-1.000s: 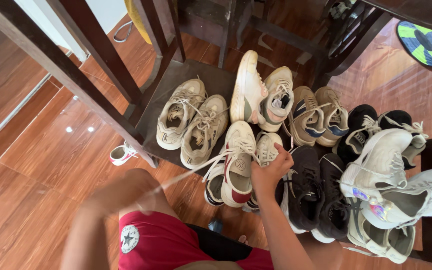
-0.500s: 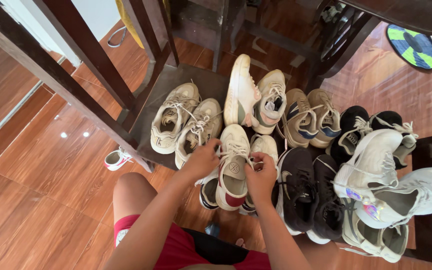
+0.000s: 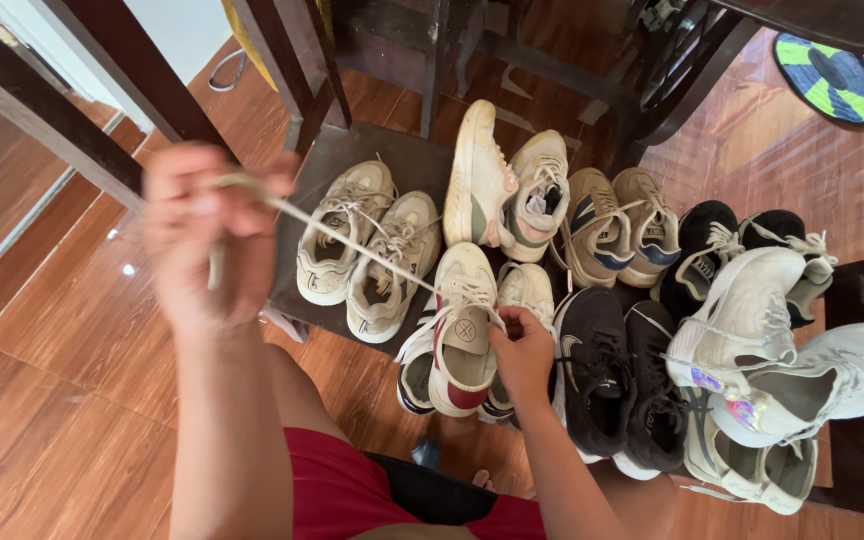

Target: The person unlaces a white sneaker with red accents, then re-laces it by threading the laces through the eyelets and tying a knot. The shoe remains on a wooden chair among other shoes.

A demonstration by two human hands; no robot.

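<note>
A white sneaker with a red heel patch (image 3: 463, 335) lies in front of me on top of another shoe. My left hand (image 3: 207, 235) is raised high at the left, blurred, gripping the end of its white shoelace (image 3: 352, 243), which runs taut down to the sneaker's eyelets. My right hand (image 3: 522, 350) rests on the sneaker's right side, fingers curled against its upper near the laces.
Many shoes crowd a dark mat (image 3: 352, 160): a beige pair (image 3: 367, 250), a white-and-grey pair (image 3: 507, 190), a tan-and-navy pair (image 3: 617, 225), black sneakers (image 3: 617, 385), white sneakers (image 3: 782, 350). Dark wooden chair legs (image 3: 282, 60) stand behind. Wooden floor (image 3: 62, 420) lies left.
My left hand left the sneaker's laces and swung up and to the left, pulling the shoelace out long and taut. My right hand stayed on the sneaker.
</note>
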